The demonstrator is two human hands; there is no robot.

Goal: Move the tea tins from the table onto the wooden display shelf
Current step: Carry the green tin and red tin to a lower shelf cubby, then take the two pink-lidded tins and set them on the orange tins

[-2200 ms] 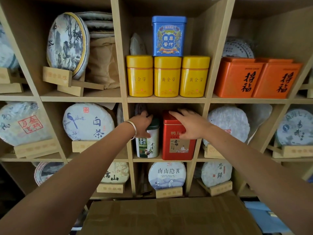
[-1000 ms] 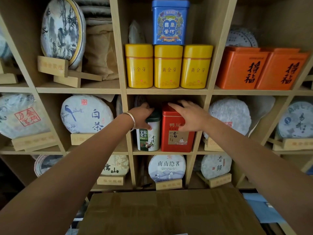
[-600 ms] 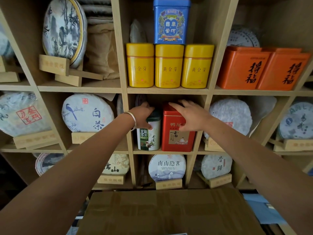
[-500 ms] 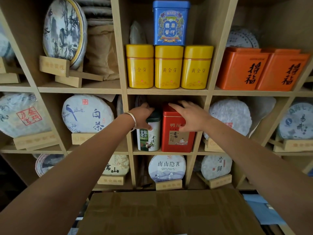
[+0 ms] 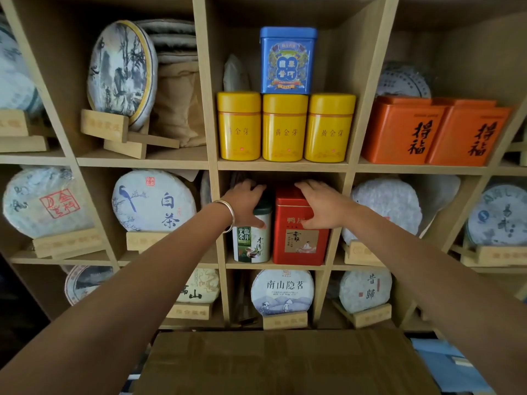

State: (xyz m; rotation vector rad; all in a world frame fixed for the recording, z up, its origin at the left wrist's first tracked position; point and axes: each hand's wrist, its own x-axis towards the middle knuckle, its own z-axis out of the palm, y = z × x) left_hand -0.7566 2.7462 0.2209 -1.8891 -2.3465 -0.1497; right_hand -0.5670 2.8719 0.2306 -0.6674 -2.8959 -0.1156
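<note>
Two tins stood in the shelf's (image 5: 282,166) middle compartment.
Left hand (image 5: 247,203) gripped the green tin (image 5: 251,242); right hand (image 5: 319,208) gripped the red tin (image 5: 299,243).

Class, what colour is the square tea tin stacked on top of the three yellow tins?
Blue, with an ornate printed label; the blue tea tin shows clearly in the head view.

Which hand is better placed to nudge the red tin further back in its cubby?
The right hand: it already grips the red tin over its top and front. The left hand is occupied, gripping the green-and-white tin beside it.
</note>
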